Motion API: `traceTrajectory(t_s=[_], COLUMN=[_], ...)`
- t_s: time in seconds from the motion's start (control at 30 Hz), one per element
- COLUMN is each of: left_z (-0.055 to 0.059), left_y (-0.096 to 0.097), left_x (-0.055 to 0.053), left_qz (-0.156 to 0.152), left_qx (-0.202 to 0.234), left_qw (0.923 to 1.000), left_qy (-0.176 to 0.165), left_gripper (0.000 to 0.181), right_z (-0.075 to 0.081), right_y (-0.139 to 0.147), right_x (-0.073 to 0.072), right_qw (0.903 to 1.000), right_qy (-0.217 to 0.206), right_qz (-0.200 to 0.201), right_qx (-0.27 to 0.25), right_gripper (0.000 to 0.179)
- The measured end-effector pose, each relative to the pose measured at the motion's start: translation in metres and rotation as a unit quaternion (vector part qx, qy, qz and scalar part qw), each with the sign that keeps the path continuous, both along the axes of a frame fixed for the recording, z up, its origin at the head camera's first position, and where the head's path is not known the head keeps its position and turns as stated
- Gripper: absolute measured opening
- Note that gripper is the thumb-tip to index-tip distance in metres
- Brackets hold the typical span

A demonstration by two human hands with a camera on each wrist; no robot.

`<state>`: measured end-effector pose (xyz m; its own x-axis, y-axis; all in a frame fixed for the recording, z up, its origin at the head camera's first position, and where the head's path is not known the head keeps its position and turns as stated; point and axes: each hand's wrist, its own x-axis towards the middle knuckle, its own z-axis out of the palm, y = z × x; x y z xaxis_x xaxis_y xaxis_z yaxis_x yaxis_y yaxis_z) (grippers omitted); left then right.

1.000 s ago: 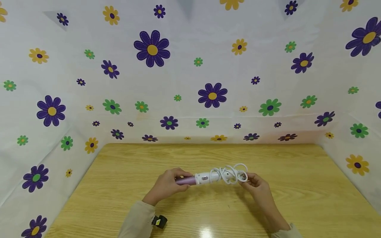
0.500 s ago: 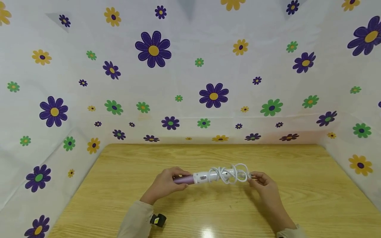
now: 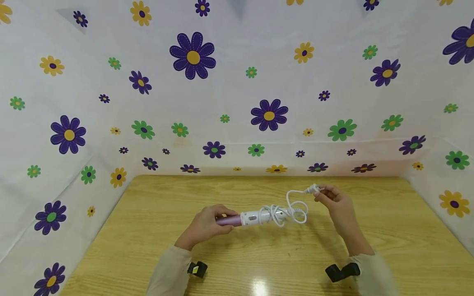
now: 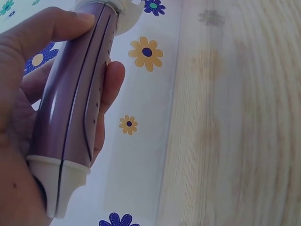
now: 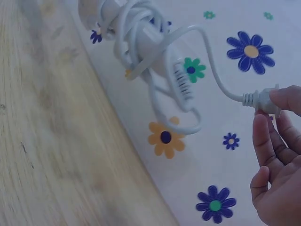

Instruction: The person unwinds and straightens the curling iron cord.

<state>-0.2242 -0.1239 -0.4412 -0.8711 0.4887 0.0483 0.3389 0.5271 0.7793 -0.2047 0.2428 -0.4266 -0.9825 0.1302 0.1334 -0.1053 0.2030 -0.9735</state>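
Observation:
A hair iron (image 3: pixel 253 218) with a purple barrel and white handle is held above the wooden table. My left hand (image 3: pixel 207 226) grips the purple barrel (image 4: pixel 70 94), its thumb along the top in the left wrist view. White cord (image 5: pixel 162 47) is wound in loose loops around the handle. From these loops one length runs free to the white plug (image 5: pixel 267 100). My right hand (image 3: pixel 338 207) pinches that plug between thumb and fingers, up and to the right of the handle.
The wooden table (image 3: pixel 259 255) is enclosed at the back and sides by white cloth (image 3: pixel 229 94) printed with flowers. A black strap-on device (image 3: pixel 197 269) sits at the left wrist, and another black device (image 3: pixel 342 272) at the right.
My right hand has moved up and to the right with the plug, drawing a length of cord out from the coil. The left hand and hair iron have stayed nearly still.

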Motion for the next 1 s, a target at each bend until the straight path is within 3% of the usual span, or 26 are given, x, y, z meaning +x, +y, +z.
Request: traceTrajectory(t_s=[0.1,0.23,0.43,0.53,0.63,0.87,1.0], left_z=[0.0,0.001,0.003,0.004,0.004,0.008,0.01], left_y=[-0.001,-0.001,-0.001,-0.002,-0.004,-0.007,-0.008], left_x=[-0.001,0.0,0.0,0.0,0.0,0.0,0.0], left_qz=[0.002,0.007,0.011,0.016,0.02,0.036,0.036], left_qx=[-0.002,-0.012,-0.026,-0.024,-0.017,-0.018,-0.025], left_qw=[1.0,0.9999,0.9996,0.9996,0.9996,0.9992,0.999], left_qy=[0.002,-0.001,0.007,0.003,-0.005,0.0,0.009], left_gripper=[0.033,0.033,0.034,0.035,0.034,0.032,0.031], right_z=[0.012,0.019,0.011,0.004,-0.003,-0.017,-0.021], right_y=[0.004,0.014,0.038,0.055,0.071,0.091,0.096], right_x=[0.008,0.02,0.039,0.047,0.053,0.067,0.066], right_qw=[0.9999,0.9984,0.9813,0.9747,0.975,0.9905,0.9958], right_qy=[0.006,0.032,0.087,0.087,0.071,-0.008,-0.078], right_qz=[0.009,0.04,0.112,0.132,0.135,0.101,0.049], right_qx=[0.006,-0.025,-0.13,-0.158,-0.162,-0.093,-0.004], right_gripper=[0.013,0.015,0.027,0.03,0.031,0.025,0.016])
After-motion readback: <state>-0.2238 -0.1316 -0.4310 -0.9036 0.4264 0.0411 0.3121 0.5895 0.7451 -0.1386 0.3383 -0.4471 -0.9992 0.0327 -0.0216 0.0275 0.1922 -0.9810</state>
